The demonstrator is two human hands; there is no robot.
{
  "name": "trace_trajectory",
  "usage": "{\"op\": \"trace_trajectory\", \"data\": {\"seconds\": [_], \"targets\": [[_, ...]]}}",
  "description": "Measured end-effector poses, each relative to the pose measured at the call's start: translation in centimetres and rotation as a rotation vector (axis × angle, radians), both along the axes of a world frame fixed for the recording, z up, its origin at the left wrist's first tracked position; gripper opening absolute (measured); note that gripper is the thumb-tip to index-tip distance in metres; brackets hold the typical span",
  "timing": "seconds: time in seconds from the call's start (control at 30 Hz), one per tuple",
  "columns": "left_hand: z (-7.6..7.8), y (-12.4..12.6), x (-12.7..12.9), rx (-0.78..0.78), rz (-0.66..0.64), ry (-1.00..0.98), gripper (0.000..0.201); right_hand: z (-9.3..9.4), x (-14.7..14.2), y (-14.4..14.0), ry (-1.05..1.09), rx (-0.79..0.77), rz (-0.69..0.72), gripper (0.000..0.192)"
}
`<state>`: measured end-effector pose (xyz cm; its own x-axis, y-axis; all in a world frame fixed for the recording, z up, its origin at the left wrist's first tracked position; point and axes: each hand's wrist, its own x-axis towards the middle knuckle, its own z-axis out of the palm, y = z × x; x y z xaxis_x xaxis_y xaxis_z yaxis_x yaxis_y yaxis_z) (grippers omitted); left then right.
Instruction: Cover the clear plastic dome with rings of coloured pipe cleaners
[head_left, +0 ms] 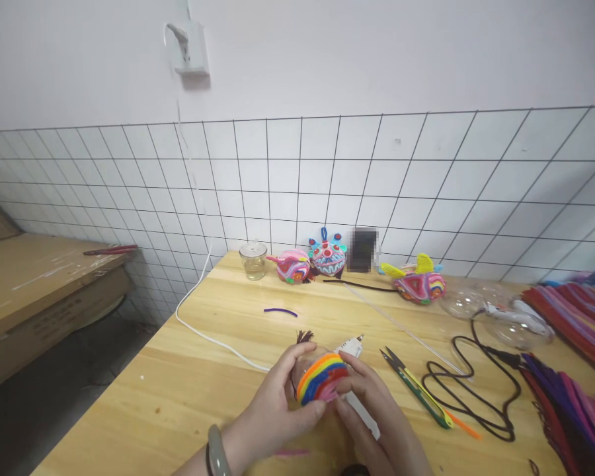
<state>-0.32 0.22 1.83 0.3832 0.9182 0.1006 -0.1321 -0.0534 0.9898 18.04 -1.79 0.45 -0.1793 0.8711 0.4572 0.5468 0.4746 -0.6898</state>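
Observation:
A clear plastic ball (322,380), partly covered with rainbow rows of fuzzy pipe cleaner, is held just above the table. My left hand (287,396) wraps its left side, thumb in front. On the right, my right hand (371,406) has its fingers closed on the ball's edge, by the pink rows. A dark tassel (305,337) shows behind the ball. The white glue gun (350,346) lies partly hidden behind my right hand. Right of that hand are green thread snips (416,387) and an orange pipe cleaner piece (463,424).
Finished fuzzy ornaments (327,256) and a glass cup (253,261) line the back edge. A purple piece (280,311) lies mid-table. Rightward are a coiled black cable (469,390), clear plastic shells (515,330) and pipe cleaner bundles (570,317). A white cord (218,344) crosses at left.

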Motion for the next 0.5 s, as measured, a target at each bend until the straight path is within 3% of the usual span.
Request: {"op": "trace_trajectory", "data": {"seconds": [0.1,0.27,0.5], "targets": [[0.1,-0.1,0.0,0.008,0.012,0.03,0.06,0.0,0.2,0.1,-0.049,0.007,0.041,0.017],[0.0,-0.1,-0.2,0.014,0.005,0.024,0.063,-0.3,-0.6,-0.5,0.02,0.087,-0.038,0.019],[-0.2,0.0,-0.3,0.035,-0.004,0.017,0.062,-0.2,-0.9,-0.5,0.001,0.215,-0.037,0.012]]}}
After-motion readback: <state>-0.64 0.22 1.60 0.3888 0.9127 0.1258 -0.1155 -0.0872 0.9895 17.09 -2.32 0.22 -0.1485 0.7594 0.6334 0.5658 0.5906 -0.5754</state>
